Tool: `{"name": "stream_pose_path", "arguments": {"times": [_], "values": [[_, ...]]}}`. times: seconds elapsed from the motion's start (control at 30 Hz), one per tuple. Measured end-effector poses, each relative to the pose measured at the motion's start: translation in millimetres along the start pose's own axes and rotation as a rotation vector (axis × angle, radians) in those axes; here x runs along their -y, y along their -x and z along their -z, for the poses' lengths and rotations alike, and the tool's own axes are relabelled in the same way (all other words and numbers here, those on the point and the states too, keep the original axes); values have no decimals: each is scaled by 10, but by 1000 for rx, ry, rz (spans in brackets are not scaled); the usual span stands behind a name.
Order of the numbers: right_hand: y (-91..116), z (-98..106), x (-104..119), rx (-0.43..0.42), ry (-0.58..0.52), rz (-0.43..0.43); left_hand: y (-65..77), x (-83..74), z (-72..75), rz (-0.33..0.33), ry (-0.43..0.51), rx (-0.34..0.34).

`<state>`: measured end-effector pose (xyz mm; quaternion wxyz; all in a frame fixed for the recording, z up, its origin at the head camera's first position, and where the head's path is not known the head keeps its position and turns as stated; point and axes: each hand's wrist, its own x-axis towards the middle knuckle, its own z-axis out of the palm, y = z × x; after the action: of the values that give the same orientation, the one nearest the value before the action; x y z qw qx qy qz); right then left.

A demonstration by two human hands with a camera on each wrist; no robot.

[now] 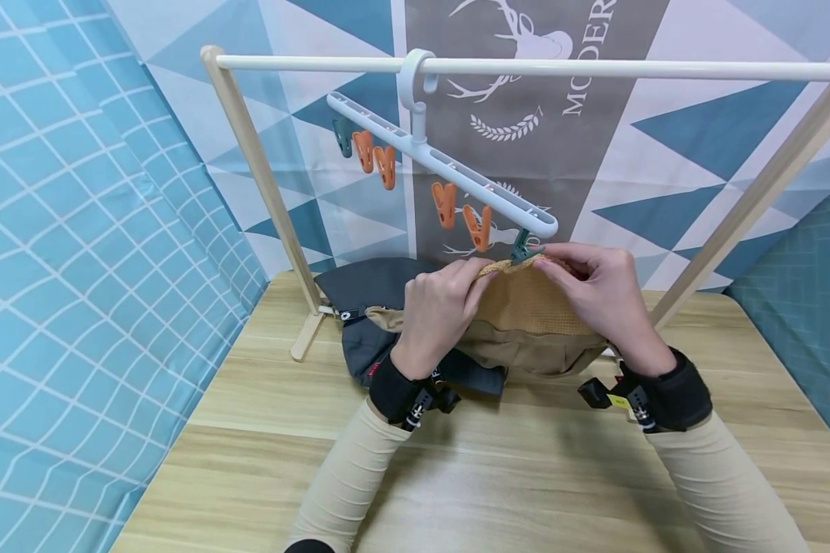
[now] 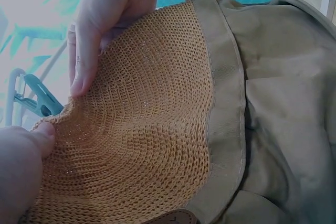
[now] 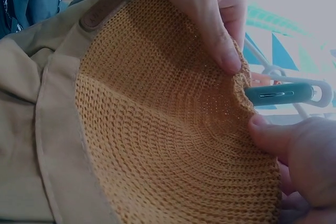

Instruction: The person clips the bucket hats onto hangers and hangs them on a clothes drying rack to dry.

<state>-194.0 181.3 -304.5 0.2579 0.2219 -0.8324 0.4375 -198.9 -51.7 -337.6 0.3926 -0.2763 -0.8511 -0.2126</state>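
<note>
A tan sun hat with a woven brim is held up in front of me, its brown fabric part hanging below the brim. My left hand pinches the brim's edge between thumb and fingers. On the other side, my right hand pinches the same edge. Between them a green clip hangs from the near end of a pale blue clip hanger. In the right wrist view the green clip meets the brim's edge; whether it bites the edge is hard to tell.
The hanger hooks over a white rod on a wooden stand. Along it hang several orange clips and another green clip. Dark grey cloth with a cord lies behind and left of the hat on the wooden table.
</note>
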Motion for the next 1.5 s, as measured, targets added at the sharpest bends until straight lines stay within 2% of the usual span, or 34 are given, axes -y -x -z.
{"name": "stream_pose_path", "arguments": {"times": [0.13, 0.33, 0.5, 0.63, 0.83, 1.0, 1.23, 1.4, 1.5], "values": [[-28, 63, 6, 95, -36, -37, 0, 1, -1, 24, 7, 11], [-108, 274, 41, 280, -229, -94, -3, -11, 22, 37, 27, 13], [-182, 381, 101, 339, -371, -134, 2, -9, 30, 34, 23, 11], [-245, 347, 140, 363, -414, -151, 5, -8, 36, 44, 30, 20], [-284, 211, 141, 338, -460, -97, 2, -8, 58, 46, 7, 36], [-295, 169, 146, 286, -429, -68, 1, -16, 84, 39, -9, 35], [-287, 155, 176, 233, -325, -79, -3, -31, 96, 28, -21, 35], [-286, 123, 189, 209, -316, -82, -5, -33, 116, 36, -27, 53], [-291, 98, 205, 197, -350, -86, -7, -27, 131, 44, -31, 72]]}}
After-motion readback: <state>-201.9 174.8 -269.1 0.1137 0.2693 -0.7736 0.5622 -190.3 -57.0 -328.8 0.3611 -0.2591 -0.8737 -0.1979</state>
